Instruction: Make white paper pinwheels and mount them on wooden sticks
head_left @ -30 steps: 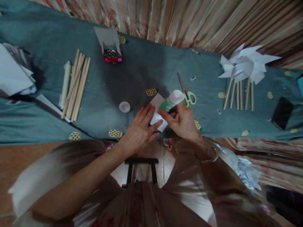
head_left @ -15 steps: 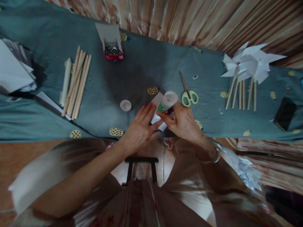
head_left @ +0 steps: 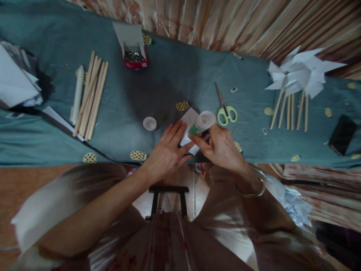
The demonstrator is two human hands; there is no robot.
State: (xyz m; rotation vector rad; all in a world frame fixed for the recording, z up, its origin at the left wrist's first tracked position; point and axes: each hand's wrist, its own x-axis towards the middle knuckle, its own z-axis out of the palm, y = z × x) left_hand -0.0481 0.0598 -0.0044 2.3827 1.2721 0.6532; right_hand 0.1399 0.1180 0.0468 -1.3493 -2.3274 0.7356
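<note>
My right hand [head_left: 221,145] is closed around a glue stick [head_left: 202,123] with a green label and a white base. It holds the stick tilted over a folded piece of white paper [head_left: 189,117] near the table's front edge. The stick's lower end is hidden by the fingers and thumb. My left hand [head_left: 166,152] lies flat with fingers stretched out, pressing the paper's left side to the cloth. A white cap [head_left: 149,123] sits on the cloth left of the paper. Scissors with light green handles [head_left: 226,114] lie just beyond my right hand.
Wooden sticks [head_left: 91,98] and a pale rolled tube [head_left: 78,94] lie at left, beside a stack of paper [head_left: 17,79]. A red box of metal pieces [head_left: 134,60] stands open at the back. White paper pinwheels [head_left: 301,73] and a dark phone-like object [head_left: 342,135] are at right.
The glue stick and my right hand have shifted slightly to the right over the paper. My left hand stays on the paper, and the view has tilted a little.
</note>
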